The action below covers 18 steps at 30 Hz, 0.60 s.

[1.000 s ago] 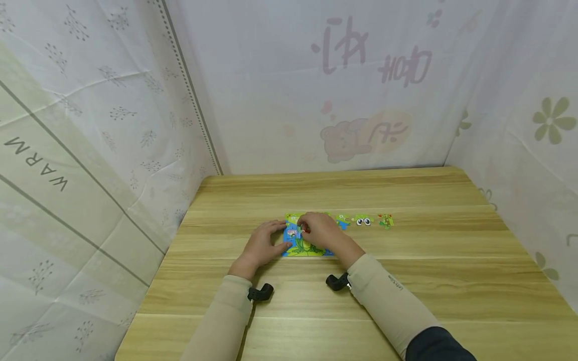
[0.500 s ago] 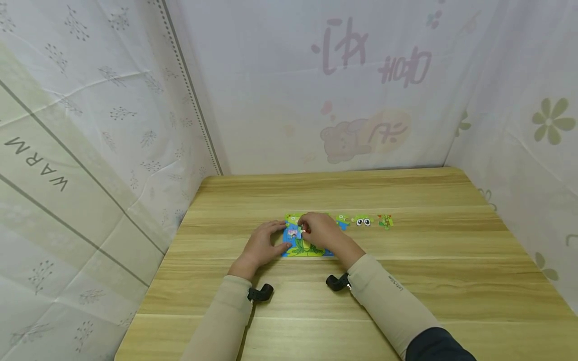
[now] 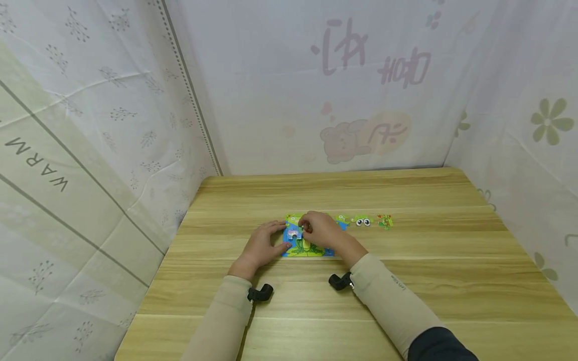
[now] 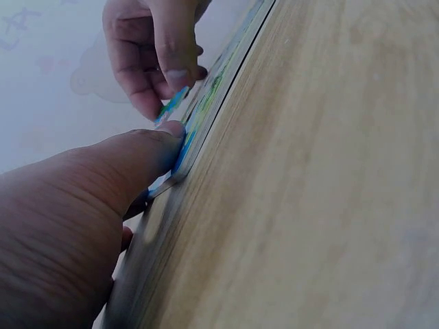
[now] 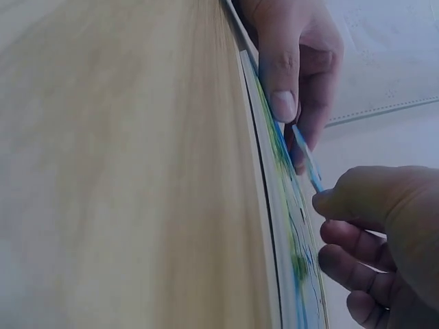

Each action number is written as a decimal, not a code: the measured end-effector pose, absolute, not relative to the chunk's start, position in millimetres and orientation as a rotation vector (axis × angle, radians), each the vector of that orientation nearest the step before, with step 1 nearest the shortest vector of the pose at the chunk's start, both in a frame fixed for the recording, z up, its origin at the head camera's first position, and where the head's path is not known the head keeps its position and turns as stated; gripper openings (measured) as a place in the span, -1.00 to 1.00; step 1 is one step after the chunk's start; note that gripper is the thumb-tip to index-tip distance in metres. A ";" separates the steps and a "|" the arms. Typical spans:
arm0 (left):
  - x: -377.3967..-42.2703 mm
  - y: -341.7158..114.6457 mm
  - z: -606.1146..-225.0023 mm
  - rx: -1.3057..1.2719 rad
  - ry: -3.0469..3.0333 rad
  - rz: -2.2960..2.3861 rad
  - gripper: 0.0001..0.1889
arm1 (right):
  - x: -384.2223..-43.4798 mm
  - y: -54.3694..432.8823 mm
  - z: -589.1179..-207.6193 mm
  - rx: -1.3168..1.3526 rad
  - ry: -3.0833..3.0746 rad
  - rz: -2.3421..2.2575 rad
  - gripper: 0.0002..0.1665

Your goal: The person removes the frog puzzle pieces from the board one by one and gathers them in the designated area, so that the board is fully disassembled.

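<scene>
A frog jigsaw puzzle (image 3: 311, 250) in a thin tray lies flat on the table. My right hand (image 3: 324, 231) is over its middle, pinching a small blue puzzle piece (image 3: 294, 234) between thumb and fingertips. The right wrist view shows this puzzle piece (image 5: 309, 159) tilted, close above the picture. At the tray's left end rests my left hand (image 3: 259, 245), its thumb (image 4: 154, 144) on the near corner and its fingers spread along the far side. Part of the frog picture is hidden under my right hand.
Loose puzzle pieces lie in a row right of the tray: a blue and green piece (image 3: 343, 221), one with frog eyes (image 3: 363, 221) and one with red spots (image 3: 386, 221). Printed curtains (image 3: 289, 100) hang behind the wooden table (image 3: 406, 286).
The pinched puzzle piece has turned slightly and shifted a little over the left part of the picture. My right wrist has moved slightly right; my left hand has stayed still.
</scene>
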<state>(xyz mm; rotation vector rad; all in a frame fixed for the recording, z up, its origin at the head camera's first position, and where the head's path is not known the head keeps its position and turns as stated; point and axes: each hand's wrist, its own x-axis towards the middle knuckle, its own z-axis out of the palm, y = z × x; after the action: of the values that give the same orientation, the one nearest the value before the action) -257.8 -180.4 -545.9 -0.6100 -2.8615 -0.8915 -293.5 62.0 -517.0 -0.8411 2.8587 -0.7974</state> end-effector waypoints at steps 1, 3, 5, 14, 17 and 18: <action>-257.9 -180.4 -546.0 -0.605 -2.866 -0.888 -0.34 | -293.6 63.3 -516.5 -0.844 2.856 -0.799 -0.73; -258.3 -180.5 -546.2 -0.598 -2.873 -0.890 -0.34 | -293.7 66.2 -515.4 -0.843 2.849 -0.808 -0.73; -258.5 -180.7 -546.2 -0.595 -2.876 -0.896 -0.34 | -293.7 69.8 -514.1 -0.835 2.844 -0.817 -0.74; -258.7 -181.1 -546.4 -0.603 -2.871 -0.908 -0.33 | -291.3 92.1 -511.1 -0.785 2.819 -0.881 -0.74; -258.5 -181.0 -546.1 -0.599 -2.878 -0.901 -0.33 | -291.1 100.6 -512.0 -0.773 2.826 -0.877 -0.74; -258.3 -180.9 -545.8 -0.599 -2.877 -0.901 -0.33 | -290.9 103.4 -512.0 -0.768 2.827 -0.881 -0.75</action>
<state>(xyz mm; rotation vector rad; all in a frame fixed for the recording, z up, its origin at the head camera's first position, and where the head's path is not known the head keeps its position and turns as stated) -258.3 -180.9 -545.8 -0.5992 -2.8774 -0.9006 -290.9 103.4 -512.0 -0.7680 2.8268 -0.8809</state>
